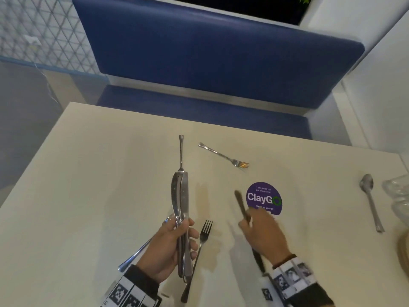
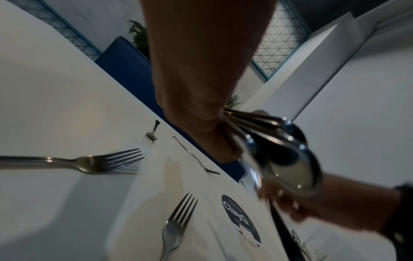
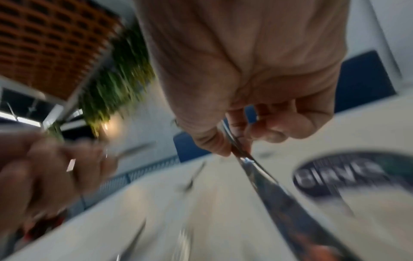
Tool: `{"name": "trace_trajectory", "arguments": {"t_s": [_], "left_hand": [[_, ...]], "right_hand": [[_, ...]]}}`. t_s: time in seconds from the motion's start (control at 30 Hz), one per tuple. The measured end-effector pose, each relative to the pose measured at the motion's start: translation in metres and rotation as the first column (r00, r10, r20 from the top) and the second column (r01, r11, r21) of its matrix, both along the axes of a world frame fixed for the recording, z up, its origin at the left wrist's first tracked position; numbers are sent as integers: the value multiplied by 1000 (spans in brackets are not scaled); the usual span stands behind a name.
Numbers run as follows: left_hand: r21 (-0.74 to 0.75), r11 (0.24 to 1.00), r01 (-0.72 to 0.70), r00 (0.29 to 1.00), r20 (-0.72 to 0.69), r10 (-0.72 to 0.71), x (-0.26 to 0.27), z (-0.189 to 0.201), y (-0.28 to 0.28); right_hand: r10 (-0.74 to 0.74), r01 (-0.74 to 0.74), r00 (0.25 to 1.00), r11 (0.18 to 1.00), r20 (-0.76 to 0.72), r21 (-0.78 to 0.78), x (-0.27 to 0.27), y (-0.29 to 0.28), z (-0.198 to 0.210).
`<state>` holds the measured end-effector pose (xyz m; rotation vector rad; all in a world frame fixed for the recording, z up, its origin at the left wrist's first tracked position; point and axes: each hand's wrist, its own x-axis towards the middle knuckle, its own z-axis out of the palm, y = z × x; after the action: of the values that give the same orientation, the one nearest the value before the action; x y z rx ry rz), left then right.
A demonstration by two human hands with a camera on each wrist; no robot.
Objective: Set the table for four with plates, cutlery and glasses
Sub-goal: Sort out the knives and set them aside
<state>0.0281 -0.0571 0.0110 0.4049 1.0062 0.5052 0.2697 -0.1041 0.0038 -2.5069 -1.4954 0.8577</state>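
My left hand (image 1: 186,235) grips a bundle of spoons (image 1: 180,196) upright over the white table (image 1: 88,173); their bowls show in the left wrist view (image 2: 288,155). My right hand (image 1: 249,220) pinches one blurred metal utensil (image 1: 241,204), which widens toward the wrist (image 3: 279,197); spoon or knife, I cannot tell. Forks lie on the table: one far (image 1: 223,155), one between my hands (image 1: 200,247), one partly hidden behind my left hand (image 1: 135,255). A thin handle (image 1: 181,151) lies beyond the bundle. A single spoon (image 1: 370,202) lies at the right.
A purple round sticker (image 1: 264,198) sits on the table just beyond my right hand. Glassware (image 1: 398,191) and stacked plates (image 1: 404,251) stand at the right edge. A blue padded bench (image 1: 210,63) runs along the table's far side, and a white wall (image 1: 376,85) closes the right.
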Motion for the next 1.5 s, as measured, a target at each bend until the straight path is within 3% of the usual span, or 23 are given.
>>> {"name": "trace_trajectory", "arguments": {"t_s": [0.03, 0.1, 0.13, 0.2, 0.27, 0.37, 0.47, 0.6, 0.7, 0.87, 0.93, 1.03, 1.07, 1.13, 1.2, 1.23, 1.3, 1.4, 1.43, 1.5], "left_hand": [[-9, 1000, 2, 1000, 11, -2, 1, 0, 0], [-32, 999, 10, 1000, 29, -9, 7, 2, 0], [-45, 999, 11, 999, 41, -9, 9, 3, -1], [-75, 997, 4, 998, 69, 1, 16, 9, -1], [-108, 994, -29, 995, 95, 39, 19, 14, -1], [-106, 991, -76, 987, 134, 90, 15, 19, 1], [-47, 996, -76, 994, 79, 79, 10, 20, 5], [50, 997, -52, 998, 35, 50, 13, 19, 5], [93, 996, -10, 999, 49, 5, 18, 19, -1], [103, 993, 63, 998, 13, -65, 26, 14, -1], [142, 983, 115, 993, -19, -113, 34, 16, -2], [172, 975, 144, 989, -47, -138, 48, 18, -3], [184, 972, 144, 989, -58, -135, 54, 18, -2], [233, 956, 177, 982, -109, -156, 66, 17, -1], [289, 921, 260, 962, -156, -223, 81, 15, -3], [298, 904, 308, 949, -168, -268, 91, 15, -6], [306, 860, 408, 912, -190, -364, 114, 13, -17], [358, 691, 628, 778, -283, -561, 161, 11, -40], [373, 613, 697, 717, -338, -610, 179, 8, -48], [347, 487, 801, 598, -439, -670, 217, -2, -63]], "right_hand": [[-6, 9, 999, 994, -33, 108, 5, 8, 20], [-37, 112, 968, 949, -247, 296, 8, 17, 61], [-33, 191, 907, 920, -419, 342, 3, 18, 78], [6, 313, 712, 892, -702, 325, -14, 15, 103], [94, 290, 632, 892, -770, 347, -38, 7, 106], [144, 214, 635, 911, -759, 352, -72, 0, 89], [205, 109, 678, 921, -706, 373, -84, -3, 75], [494, -301, 736, 851, -463, 430, -78, -6, 74], [670, -596, 731, 719, -128, 357, -70, -13, 78], [731, -732, 679, 668, 63, 135, -70, -26, 80], [725, -727, 686, 687, 58, 16, -71, -24, 89], [707, -720, 694, 688, -136, -92, -59, -28, 106], [643, -665, 740, 743, -195, -75, -51, -32, 108], [286, -282, 907, 958, -310, 57, -35, -40, 109], [-64, 158, 903, 969, -425, 191, -17, -46, 98], [-189, 293, 854, 944, -484, 150, -8, -48, 89], [-306, 389, 701, 921, -644, -14, 7, -48, 70], [-435, 525, 342, 824, -833, -214, 27, -55, 48], [-464, 571, 273, 783, -843, -246, 39, -61, 39], [-515, 643, 233, 718, -825, -267, 65, -75, 23]]}}
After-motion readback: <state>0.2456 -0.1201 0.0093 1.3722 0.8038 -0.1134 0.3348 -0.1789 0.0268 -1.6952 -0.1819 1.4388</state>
